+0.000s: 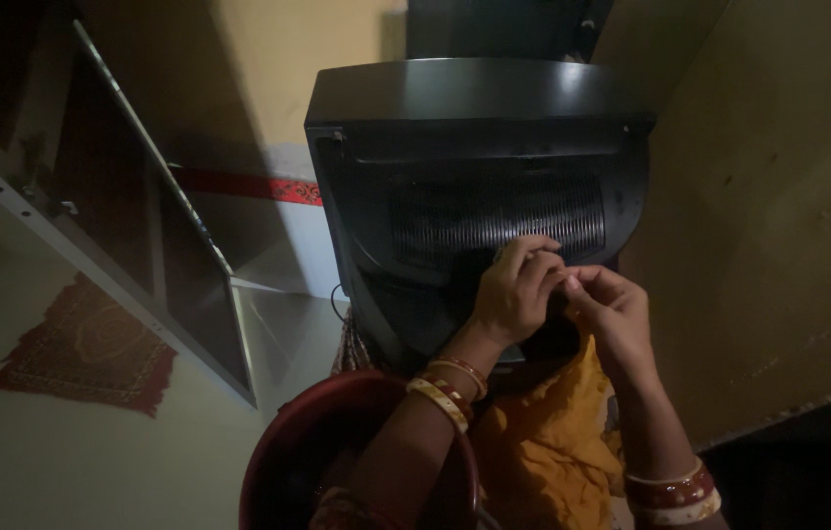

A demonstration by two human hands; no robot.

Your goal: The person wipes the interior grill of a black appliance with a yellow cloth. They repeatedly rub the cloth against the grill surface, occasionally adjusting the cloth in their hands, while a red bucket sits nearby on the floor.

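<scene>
Pinching together, left hand [517, 290] and right hand [614, 312], fingertips meeting against the black television [479, 157] back, above yellow cloth [545, 442].

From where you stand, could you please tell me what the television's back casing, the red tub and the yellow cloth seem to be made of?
Television's back casing: probably moulded plastic, dark with a dull sheen, with ribbed vent slots. Red tub: likely plastic, its smooth rounded rim faintly glossy. Yellow cloth: soft woven fabric, judging by its folds; the dim light hides the weave. Left hand and right hand meet at the vents.
</scene>
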